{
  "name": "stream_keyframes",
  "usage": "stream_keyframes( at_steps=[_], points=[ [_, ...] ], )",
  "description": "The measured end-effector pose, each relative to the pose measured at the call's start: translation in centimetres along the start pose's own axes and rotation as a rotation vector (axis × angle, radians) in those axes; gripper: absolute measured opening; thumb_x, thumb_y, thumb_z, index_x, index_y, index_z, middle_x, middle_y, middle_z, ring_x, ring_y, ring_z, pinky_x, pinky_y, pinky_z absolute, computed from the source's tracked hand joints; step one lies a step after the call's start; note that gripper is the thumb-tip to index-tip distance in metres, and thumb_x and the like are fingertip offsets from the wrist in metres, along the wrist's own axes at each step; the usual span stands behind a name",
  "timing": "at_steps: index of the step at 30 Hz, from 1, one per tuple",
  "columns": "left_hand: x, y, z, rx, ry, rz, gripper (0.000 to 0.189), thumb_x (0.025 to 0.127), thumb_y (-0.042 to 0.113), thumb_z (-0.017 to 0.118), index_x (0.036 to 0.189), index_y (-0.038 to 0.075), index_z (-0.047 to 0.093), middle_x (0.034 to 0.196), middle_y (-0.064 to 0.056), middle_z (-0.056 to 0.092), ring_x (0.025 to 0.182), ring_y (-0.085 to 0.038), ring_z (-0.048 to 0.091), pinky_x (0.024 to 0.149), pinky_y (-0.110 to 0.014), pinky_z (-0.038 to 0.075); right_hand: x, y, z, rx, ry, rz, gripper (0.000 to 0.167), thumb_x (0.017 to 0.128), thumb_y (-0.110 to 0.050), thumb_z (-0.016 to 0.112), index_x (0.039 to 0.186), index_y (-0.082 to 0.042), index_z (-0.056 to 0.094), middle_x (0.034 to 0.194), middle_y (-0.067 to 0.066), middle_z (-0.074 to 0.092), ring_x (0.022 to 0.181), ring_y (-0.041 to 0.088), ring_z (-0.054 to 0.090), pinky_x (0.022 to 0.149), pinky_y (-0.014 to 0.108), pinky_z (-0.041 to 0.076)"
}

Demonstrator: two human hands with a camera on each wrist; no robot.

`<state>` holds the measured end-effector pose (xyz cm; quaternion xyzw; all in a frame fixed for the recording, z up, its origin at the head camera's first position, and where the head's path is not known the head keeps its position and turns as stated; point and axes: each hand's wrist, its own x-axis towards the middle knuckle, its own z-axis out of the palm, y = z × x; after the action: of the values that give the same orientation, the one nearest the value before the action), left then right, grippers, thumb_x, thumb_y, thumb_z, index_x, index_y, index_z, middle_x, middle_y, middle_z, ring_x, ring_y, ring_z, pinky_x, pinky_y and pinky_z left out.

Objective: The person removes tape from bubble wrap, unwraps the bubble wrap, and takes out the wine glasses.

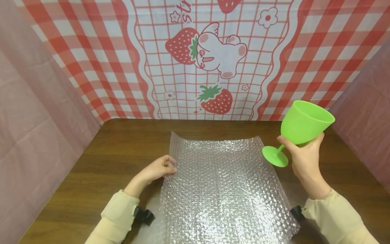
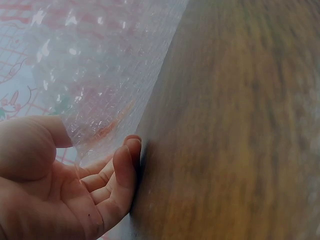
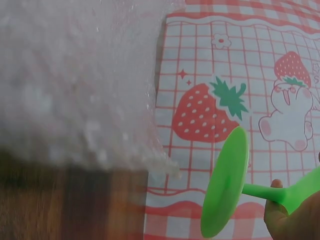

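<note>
A clear sheet of bubble wrap point(image 1: 217, 183) lies over the wooden table, its far corners turned up a little. At its left edge is my left hand point(image 1: 159, 167), fingers curled. In the left wrist view the edge of the bubble wrap point(image 2: 100, 95) runs between the thumb and the curled fingers point(image 2: 122, 170), which hold it. To the right, my right hand point(image 1: 307, 159) grips a bright green plastic goblet point(image 1: 304, 123) round the lower bowl, above the table. The goblet tilts with its mouth up and to the right; its round foot point(image 3: 227, 182) shows fully in the right wrist view.
The brown wooden table point(image 1: 88, 179) extends on both sides of the wrap. Behind it hangs a red-and-white checked cloth point(image 1: 195, 88) with strawberries and a cartoon animal. Pink curtains point(image 1: 36, 112) close off both sides. Each wrist carries a small black camera point(image 1: 144, 216).
</note>
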<state>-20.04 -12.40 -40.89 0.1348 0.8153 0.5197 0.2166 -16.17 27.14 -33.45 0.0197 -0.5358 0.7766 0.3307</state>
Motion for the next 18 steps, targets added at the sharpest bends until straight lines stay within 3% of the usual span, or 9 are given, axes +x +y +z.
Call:
stream_keyframes(
  at_steps=[8, 18],
  points=[
    [-0.1, 0.2, 0.0, 0.001, 0.003, -0.005, 0.041, 0.083, 0.009, 0.059, 0.116, -0.009, 0.044, 0.076, -0.006, 0.056, 0.067, -0.013, 0.053, 0.061, -0.026, 0.047, 0.5, -0.1, -0.4, 0.040, 0.065, -0.027, 0.083, 0.060, 0.031, 0.059, 0.123, -0.011, 0.027, 0.119, 0.011, 0.042, 0.094, 0.020, 0.051, 0.071, 0.019, 0.052],
    [-0.1, 0.1, 0.0, -0.003, 0.000, -0.001, 0.041, 0.083, 0.009, 0.059, 0.116, -0.009, 0.043, 0.077, -0.006, 0.056, 0.067, -0.013, 0.053, 0.061, -0.026, 0.047, 0.9, 0.2, -1.4, -0.069, 0.104, -0.053, 0.085, 0.062, 0.025, 0.065, 0.127, -0.014, 0.024, 0.123, 0.007, 0.039, 0.100, 0.018, 0.046, 0.076, 0.018, 0.048]
  ],
)
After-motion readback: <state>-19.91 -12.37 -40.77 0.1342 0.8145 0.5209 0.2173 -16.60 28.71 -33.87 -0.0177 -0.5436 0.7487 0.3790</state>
